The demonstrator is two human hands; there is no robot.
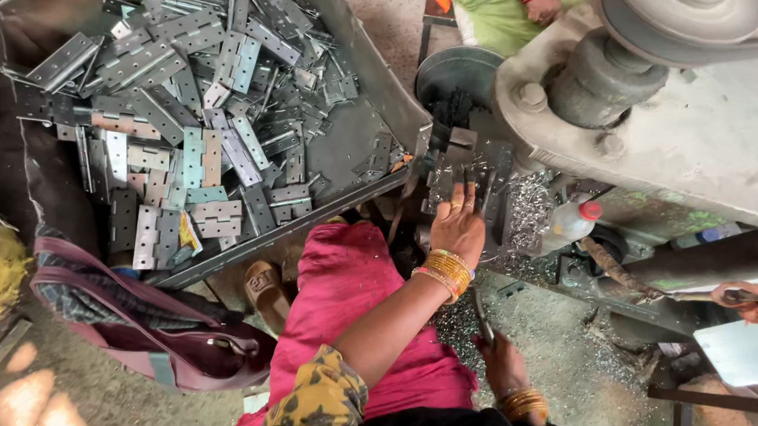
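The hinge plates (pixel 463 161) on the machine bed (pixel 514 205) lie directly under the fingertips of the left hand (pixel 457 227), which is extended forward, fingers spread flat and narrow over the dark metal pieces; whether it pinches one cannot be told. The right hand (pixel 501 366) sits low, near the person's lap, closed around a thin dark lever handle (pixel 481 319). Each wrist carries a stack of gold bangles.

One plastic bottle (pixel 570 224), clear with a red cap, lies just right of the plates amid curled metal shavings (pixel 530 206); its label cannot be made out.

To the left, one large sheet-metal tray (pixel 375 78) holds a heap of grey hinges (pixel 198 114), too many to count. One pink-trimmed bag (pixel 140 331) lies below the tray. One grey press body (pixel 677 106) with a flywheel occupies the upper right.
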